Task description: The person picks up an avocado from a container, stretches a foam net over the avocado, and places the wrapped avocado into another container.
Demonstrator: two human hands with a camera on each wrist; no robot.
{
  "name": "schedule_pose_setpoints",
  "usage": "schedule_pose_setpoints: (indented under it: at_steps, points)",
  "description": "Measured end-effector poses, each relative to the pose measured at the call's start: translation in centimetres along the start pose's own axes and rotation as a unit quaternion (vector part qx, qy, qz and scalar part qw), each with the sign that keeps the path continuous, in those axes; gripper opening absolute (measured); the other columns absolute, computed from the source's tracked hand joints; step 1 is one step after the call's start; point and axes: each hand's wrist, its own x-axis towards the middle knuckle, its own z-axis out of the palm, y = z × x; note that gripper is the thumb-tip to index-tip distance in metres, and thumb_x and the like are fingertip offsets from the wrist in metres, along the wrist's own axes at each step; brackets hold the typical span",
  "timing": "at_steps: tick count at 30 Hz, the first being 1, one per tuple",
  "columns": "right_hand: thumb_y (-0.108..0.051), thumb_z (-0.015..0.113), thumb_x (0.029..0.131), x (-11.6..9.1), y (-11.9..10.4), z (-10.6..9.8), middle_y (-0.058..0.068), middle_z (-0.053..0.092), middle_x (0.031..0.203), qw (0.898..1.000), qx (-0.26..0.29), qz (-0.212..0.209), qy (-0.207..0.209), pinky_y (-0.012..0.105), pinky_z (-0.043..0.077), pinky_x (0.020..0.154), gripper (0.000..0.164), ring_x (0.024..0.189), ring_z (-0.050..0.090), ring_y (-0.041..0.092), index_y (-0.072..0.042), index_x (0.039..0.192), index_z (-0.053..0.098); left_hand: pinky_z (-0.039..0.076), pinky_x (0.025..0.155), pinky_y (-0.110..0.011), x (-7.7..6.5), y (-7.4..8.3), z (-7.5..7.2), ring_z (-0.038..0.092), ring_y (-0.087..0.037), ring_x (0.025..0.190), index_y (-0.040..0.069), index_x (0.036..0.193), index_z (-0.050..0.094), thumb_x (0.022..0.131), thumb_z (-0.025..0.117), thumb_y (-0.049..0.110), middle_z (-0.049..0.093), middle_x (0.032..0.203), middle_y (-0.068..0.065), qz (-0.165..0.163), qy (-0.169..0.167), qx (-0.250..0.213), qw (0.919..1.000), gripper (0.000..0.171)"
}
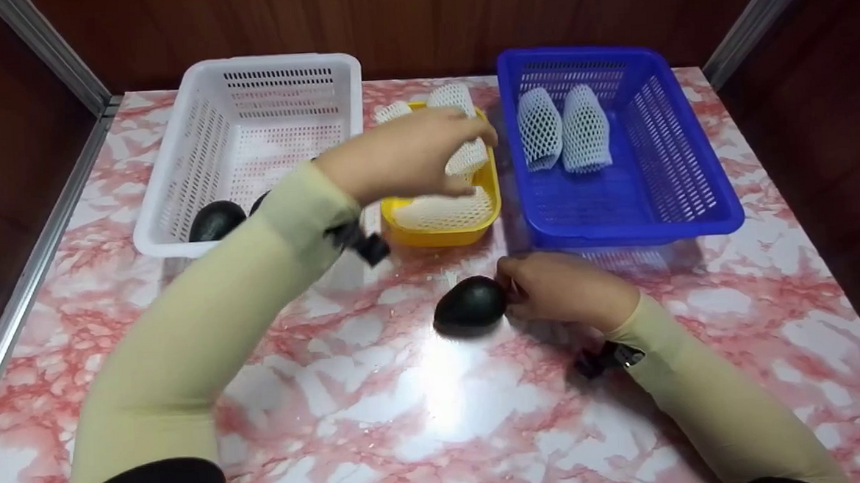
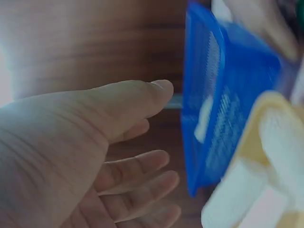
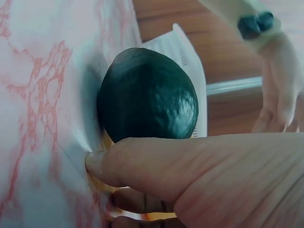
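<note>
My left hand [image 1: 425, 153] hovers over the yellow basket [image 1: 444, 237] with relaxed, spread fingers and nothing in them. White foam net sleeves [image 1: 443, 210] lie in that basket, partly hidden by this hand. The left wrist view shows the thumb [image 2: 137, 95] apart from the loosely bent fingers [image 2: 137, 194]. A dark avocado [image 1: 471, 303] lies on the table, its narrow end pointing left. My right hand [image 1: 561, 290] rests at its blunt right end. In the right wrist view, the thumb [image 3: 137, 159] lies alongside the avocado [image 3: 147, 95], with the loosely curled fingers on the thumb's other side.
At the back left stands a white basket [image 1: 354, 91] with dark avocados [image 1: 217, 221] inside, partly covered by the left arm. The blue basket [image 1: 697, 146] at the back right holds two net-wrapped pieces [image 1: 584, 127]. Wooden panels [image 1: 418, 21] enclose the marbled table [image 1: 380, 421].
</note>
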Motion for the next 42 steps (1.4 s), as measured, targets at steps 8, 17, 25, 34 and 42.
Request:
schedule_pose_setpoints:
  at_steps: [8, 17, 25, 34, 42]
  points:
    - [-0.024, 0.086, 0.091, -0.1, 0.2, 0.1, -0.004, 0.070, 0.083, 1.000, 0.007, -0.001, 0.004, 0.037, 0.057, 0.068, 0.020, 0.071, 0.065, 0.014, -0.019, 0.103, 0.070, 0.044, 0.129, -0.050, 5.4, -3.5, -0.6, 0.048, -0.037, 0.153, 0.023, 0.164, 0.049, 0.102, 0.078, 0.024, 0.045, 0.169, -0.016, -0.057, -0.029, 0.058, 0.9963, 0.069]
    - [-0.025, 0.087, 0.091, 0.1, -0.2, 0.3, -0.004, 0.069, 0.083, 1.000, -0.002, -0.002, 0.002, 0.037, 0.055, 0.068, 0.021, 0.073, 0.064, 0.015, -0.020, 0.102, 0.070, 0.048, 0.123, -0.060, 9.2, -5.8, 0.9, 0.031, -0.050, 0.163, 0.029, 0.173, 0.035, 0.102, 0.071, 0.003, 0.028, 0.178, -0.025, -0.088, -0.072, 0.146, 0.9827, 0.084]
    - [-0.026, 0.087, 0.090, 0.5, -0.7, 0.2, -0.004, 0.069, 0.086, 1.000, -0.010, 0.002, -0.004, 0.037, 0.056, 0.068, 0.023, 0.075, 0.065, 0.015, -0.020, 0.104, 0.070, 0.045, 0.123, -0.065, 10.3, -7.3, 2.6, 0.031, -0.051, 0.163, 0.020, 0.160, 0.057, 0.108, 0.059, 0.007, 0.031, 0.177, -0.026, -0.110, -0.073, 0.204, 0.9700, 0.053]
    - [-0.027, 0.084, 0.093, 0.2, -0.5, 0.0, -0.004, 0.073, 0.088, 1.000, 0.013, 0.019, -0.016, 0.035, 0.058, 0.067, 0.019, 0.069, 0.068, 0.012, -0.023, 0.106, 0.070, 0.059, 0.111, -0.057, 10.2, -7.3, 2.1, 0.067, -0.043, 0.130, 0.003, 0.135, 0.073, 0.111, 0.051, 0.011, 0.069, 0.144, -0.024, -0.071, -0.039, 0.222, 0.9717, 0.033]
    - [-0.030, 0.085, 0.092, -0.1, 0.1, 0.0, -0.005, 0.073, 0.087, 1.000, 0.007, 0.016, -0.003, 0.038, 0.058, 0.069, 0.020, 0.073, 0.068, 0.014, -0.025, 0.102, 0.069, 0.061, 0.108, -0.052, 9.4, -6.5, 0.8, 0.074, -0.036, 0.113, 0.010, 0.142, 0.071, 0.114, 0.057, 0.021, 0.078, 0.134, -0.018, -0.067, 0.014, 0.197, 0.9779, 0.034]
